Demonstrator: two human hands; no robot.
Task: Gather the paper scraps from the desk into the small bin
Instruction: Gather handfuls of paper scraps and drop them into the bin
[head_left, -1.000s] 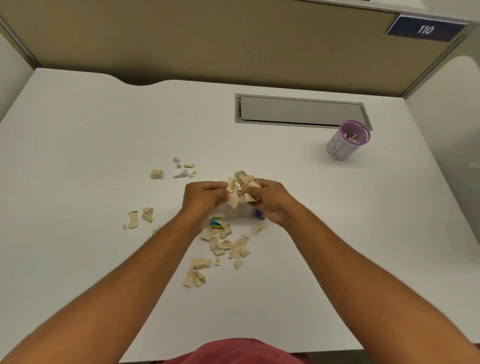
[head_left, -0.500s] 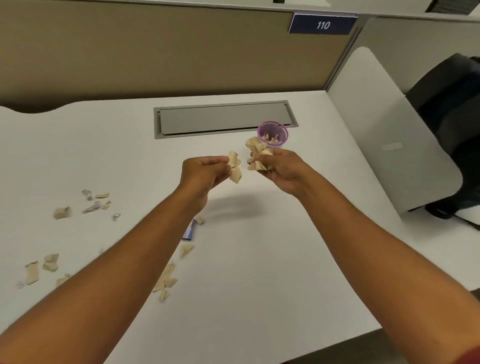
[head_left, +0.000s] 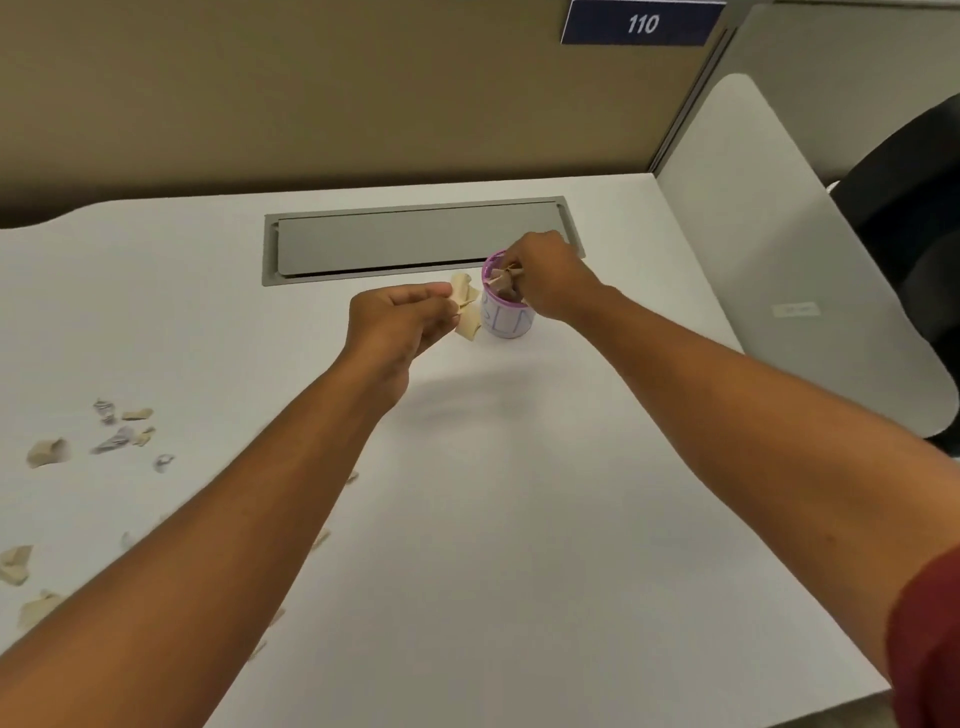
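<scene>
Upright, the bin (head_left: 506, 317) receives scraps (head_left: 503, 280) in right hand's (head_left: 550, 283) grip; left hand (head_left: 400, 322) pinches more.

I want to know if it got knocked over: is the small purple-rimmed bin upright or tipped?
Upright. The small purple-rimmed white bin stands on its base on the white desk, mouth facing up, tan scraps showing inside.

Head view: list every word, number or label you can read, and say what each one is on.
"110": white digits on the dark blue sign on the partition.
Blue handwriting on the small bin: partly hidden by the right hand, not readable for certain.
Pale label on the side panel: too blurred to read.
</scene>
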